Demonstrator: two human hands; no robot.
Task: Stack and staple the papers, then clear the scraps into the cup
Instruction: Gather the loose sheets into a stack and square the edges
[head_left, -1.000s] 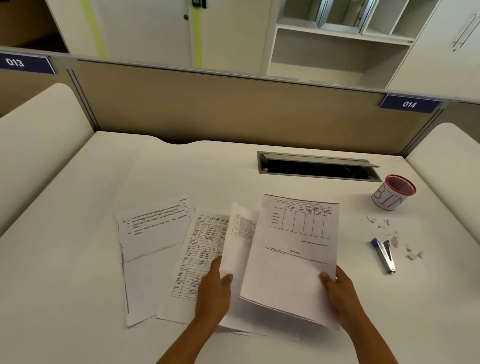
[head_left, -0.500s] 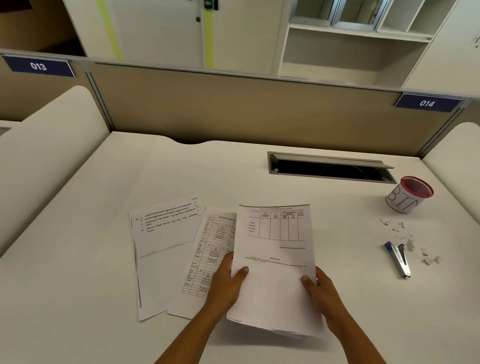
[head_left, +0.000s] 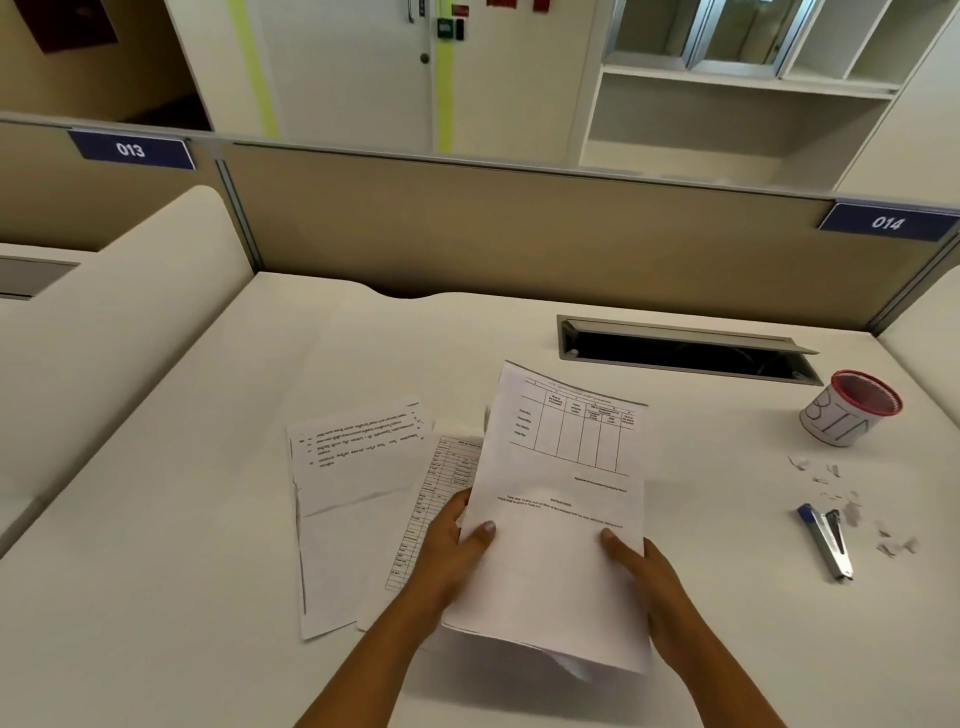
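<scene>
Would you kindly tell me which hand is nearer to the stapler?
Right. The right hand grips the papers by their right edge, left of the stapler; the left hand grips their left edge, farther away.

A: What is reading clearly here?
B: The left blue plate (head_left: 131, 150) on the partition (head_left: 519, 234) is showing "013"; the right blue plate (head_left: 887, 223) is showing "014".
A: And the cup (head_left: 836, 426)?
B: It is carrying handwritten "BIN". Print on the held sheet (head_left: 561, 519) is coming out too small to read.

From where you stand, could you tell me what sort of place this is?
Likely an office cubicle: a partition with numbered signs 013 and 014, a cable hatch, and cabinets behind.
</scene>
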